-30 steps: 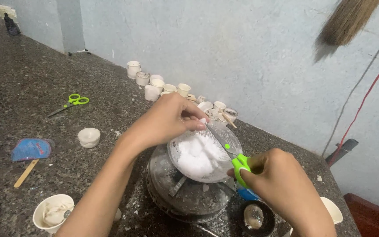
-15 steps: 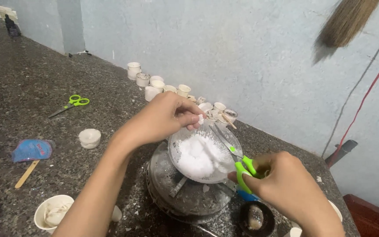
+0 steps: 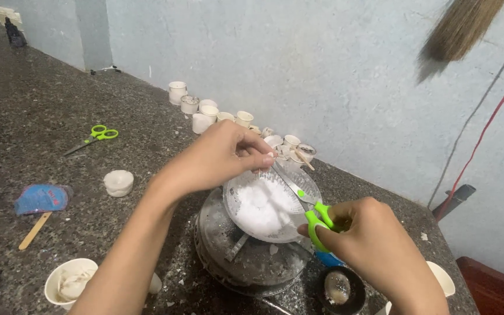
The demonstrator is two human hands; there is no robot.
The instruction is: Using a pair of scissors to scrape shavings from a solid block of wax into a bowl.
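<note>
A dark speckled stone desk point(image 3: 42, 87) runs along a pale blue wall. On it, a pair of green-handled scissors point(image 3: 94, 137) lies by itself toward the left. Nearer, a small white puck-shaped lump point(image 3: 118, 182) sits close to a blue packet point(image 3: 41, 198), with a flat wooden stick point(image 3: 34, 230) just beside that packet. A white cup point(image 3: 69, 282) holding pale material stands at the near edge. A row of small white cups point(image 3: 205, 114) lines the wall. A round grey dish point(image 3: 246, 262) rests in the middle, and a small black bowl point(image 3: 340, 289) just to its right.
</note>
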